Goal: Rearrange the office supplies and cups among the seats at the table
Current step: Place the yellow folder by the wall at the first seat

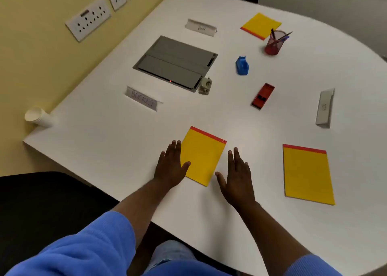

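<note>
Fingers straight, left hand [170,167] and right hand [236,179] flank the yellow notepad's [202,156] edges; ahead, a red mesh pen holder [272,45] carries pens [283,37].

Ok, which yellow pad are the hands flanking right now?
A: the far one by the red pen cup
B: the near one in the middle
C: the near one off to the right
B: the left hand and right hand sit open on either side of the near middle pad; the right pad and far pad have no hand by them.
</note>
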The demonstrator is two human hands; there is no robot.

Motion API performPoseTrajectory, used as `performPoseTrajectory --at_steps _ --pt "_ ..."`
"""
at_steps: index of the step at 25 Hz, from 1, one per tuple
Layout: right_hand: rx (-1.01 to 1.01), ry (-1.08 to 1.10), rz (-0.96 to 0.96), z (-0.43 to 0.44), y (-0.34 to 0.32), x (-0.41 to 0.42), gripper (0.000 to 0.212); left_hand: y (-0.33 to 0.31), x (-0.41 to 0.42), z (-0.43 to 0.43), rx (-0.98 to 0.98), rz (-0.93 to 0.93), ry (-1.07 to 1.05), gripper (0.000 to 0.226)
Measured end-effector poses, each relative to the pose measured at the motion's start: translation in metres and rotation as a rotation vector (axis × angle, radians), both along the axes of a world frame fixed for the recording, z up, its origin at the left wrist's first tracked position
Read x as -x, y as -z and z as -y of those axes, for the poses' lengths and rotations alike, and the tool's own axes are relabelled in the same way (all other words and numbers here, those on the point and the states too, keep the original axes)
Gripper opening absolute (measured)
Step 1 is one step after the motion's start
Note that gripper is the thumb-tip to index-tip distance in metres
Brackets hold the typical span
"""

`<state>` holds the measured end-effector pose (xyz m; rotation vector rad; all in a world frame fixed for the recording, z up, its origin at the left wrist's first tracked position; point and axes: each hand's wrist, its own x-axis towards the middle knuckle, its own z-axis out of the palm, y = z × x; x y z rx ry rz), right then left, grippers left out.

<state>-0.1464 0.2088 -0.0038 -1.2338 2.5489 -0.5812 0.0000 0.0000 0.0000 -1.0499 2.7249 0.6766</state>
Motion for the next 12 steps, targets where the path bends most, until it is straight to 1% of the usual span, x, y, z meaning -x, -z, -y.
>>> performPoseTrajectory --at_steps 2,4,5,8,10,11,12 --pt "-0.039 0.149 0.165 0.018 0.017 -0.003 0.088 0.015 0.008 0.014 -0.151 0.078 -0.078 0.088" --pt "-0.096 0.285 0.37 0.027 0.027 -0.011 0.089 0.022 0.014 0.021 -0.234 0.137 -0.144 0.089" --pt "-0.112 0.337 0.458 0.034 0.033 -0.012 0.089 0.026 0.019 0.026 -0.265 0.149 -0.168 0.088" --pt "-0.114 0.458 0.606 0.047 0.041 -0.01 0.082 0.031 0.032 0.036 -0.326 0.104 -0.267 0.081" --pt "-0.102 0.55 0.627 0.054 0.042 -0.006 0.067 0.032 0.039 0.047 -0.389 0.067 -0.34 0.075" --pt "-0.089 0.581 0.626 0.058 0.043 -0.003 0.052 0.033 0.042 0.051 -0.42 0.053 -0.372 0.072" --pt "-0.058 0.609 0.628 0.061 0.046 -0.001 0.031 0.035 0.043 0.053 -0.452 0.036 -0.402 0.067"
